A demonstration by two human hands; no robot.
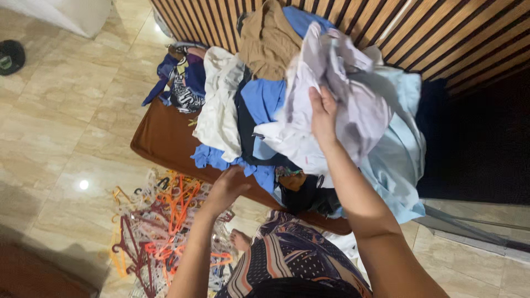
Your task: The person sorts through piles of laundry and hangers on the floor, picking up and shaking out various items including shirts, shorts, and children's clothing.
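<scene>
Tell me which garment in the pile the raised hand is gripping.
The pale lilac-white shirt at the top of the heap, bunched in the right hand. The tan, blue and cream clothes around it lie untouched.

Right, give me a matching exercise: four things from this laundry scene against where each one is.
Things:
1. pale lilac shirt
2. plastic hangers
3. tan garment
4. black round object

Places:
A. heaped on the floor by the left hand
B. top of the clothes pile
C. floor, far left edge
D. in the right hand

Pairs: 1-D, 2-A, 3-B, 4-C
</scene>
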